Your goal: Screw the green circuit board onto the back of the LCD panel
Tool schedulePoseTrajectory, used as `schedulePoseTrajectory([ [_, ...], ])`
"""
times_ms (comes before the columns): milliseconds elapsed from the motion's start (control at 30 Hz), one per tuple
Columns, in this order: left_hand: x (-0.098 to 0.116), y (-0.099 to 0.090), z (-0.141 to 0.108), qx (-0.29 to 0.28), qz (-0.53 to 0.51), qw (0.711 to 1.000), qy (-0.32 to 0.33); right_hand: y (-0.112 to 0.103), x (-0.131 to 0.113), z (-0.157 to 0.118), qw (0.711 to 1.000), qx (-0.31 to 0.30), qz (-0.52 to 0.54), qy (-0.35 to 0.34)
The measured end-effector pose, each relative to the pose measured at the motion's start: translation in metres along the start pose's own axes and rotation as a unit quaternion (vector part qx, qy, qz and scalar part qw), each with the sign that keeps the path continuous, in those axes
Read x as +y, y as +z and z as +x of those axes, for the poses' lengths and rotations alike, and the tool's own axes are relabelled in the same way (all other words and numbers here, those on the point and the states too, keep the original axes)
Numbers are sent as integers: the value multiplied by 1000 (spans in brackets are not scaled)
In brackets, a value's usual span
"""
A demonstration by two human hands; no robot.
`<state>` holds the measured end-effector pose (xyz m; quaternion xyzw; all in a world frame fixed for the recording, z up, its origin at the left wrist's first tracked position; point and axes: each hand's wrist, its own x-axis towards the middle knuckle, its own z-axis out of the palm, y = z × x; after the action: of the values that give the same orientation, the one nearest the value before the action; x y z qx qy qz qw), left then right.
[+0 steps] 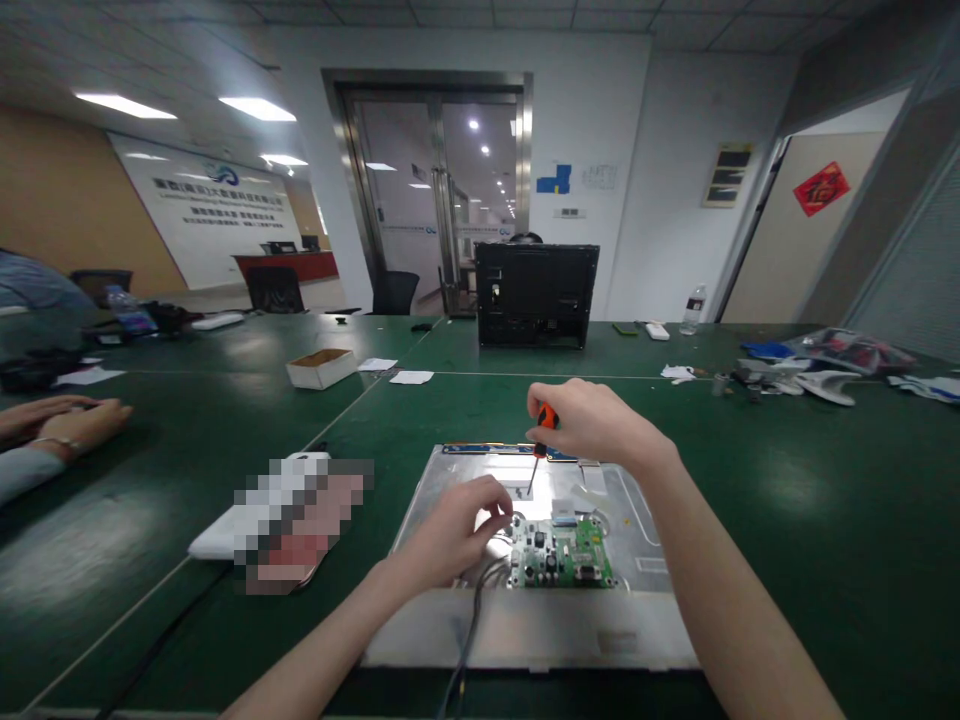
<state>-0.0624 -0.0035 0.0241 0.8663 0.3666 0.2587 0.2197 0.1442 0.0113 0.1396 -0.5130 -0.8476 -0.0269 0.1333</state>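
In front of me a silver display panel (540, 630) lies back side up, with a green circuit board (559, 555) on it. My right hand (589, 415) grips an orange and black screwdriver (547, 420) by its handle, the shaft slanting down over the panel above the board. Whether the tip touches anything I cannot tell. Beside the board's upper left corner is my left hand (469, 515), its thumb and fingers curled together in a pinch. Anything between those fingertips is hidden. Dark cables (474, 625) run from the board's left side toward the table's front edge.
A white power bank-like block (217, 535), partly blurred, lies left of the panel. Further back stand an open box (322, 368) and a black monitor housing (537, 297). Plastic bags and parts (825, 370) lie at the right. Another person's hands (82, 425) rest at the left.
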Motion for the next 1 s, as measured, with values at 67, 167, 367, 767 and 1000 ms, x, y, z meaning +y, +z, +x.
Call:
schedulePoseTrajectory([
  [67,12,4,-12,-27,-2,1000,-5,-2,-1,-1,1000,9,-1,-5],
  [167,19,13,-26,-58,25,997,-34,-6,-4,-5,999,49,10,-13],
  [367,13,33,-37,-35,37,996,-77,2,3,-22,983,159,93,18],
  [767,13,48,-39,23,47,997,-63,87,35,-37,880,286,348,152],
  [1000,14,49,-42,40,40,998,-34,98,32,-37,857,309,383,154],
])
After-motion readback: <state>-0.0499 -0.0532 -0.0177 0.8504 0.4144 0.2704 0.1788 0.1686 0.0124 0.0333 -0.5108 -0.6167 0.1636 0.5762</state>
